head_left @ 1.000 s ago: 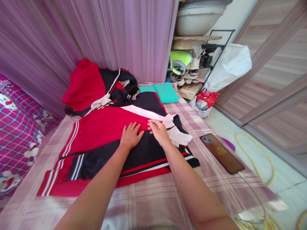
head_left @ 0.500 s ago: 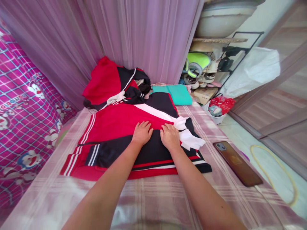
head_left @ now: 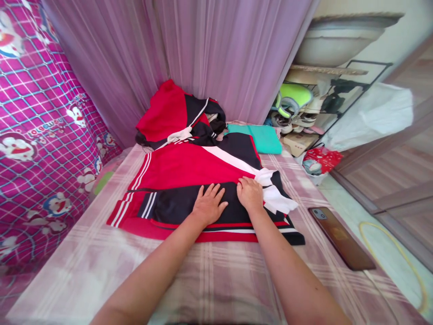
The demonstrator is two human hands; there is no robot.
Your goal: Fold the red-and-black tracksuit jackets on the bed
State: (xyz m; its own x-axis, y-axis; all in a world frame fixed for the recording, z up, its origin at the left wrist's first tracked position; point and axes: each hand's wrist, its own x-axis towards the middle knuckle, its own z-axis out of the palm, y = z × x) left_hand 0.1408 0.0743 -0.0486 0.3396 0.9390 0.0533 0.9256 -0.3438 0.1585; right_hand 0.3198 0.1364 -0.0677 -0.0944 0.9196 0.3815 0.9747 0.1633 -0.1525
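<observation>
Striped jacket flat beneath left hand and right hand

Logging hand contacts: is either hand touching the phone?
No, the left hand and right hand are on the red-and-black garment, and the phone lies apart, to their right.

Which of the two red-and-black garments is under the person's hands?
The front garment, spread flat: the left hand and right hand rest on it. The other garment is heaped behind, by the purple curtain.
</observation>
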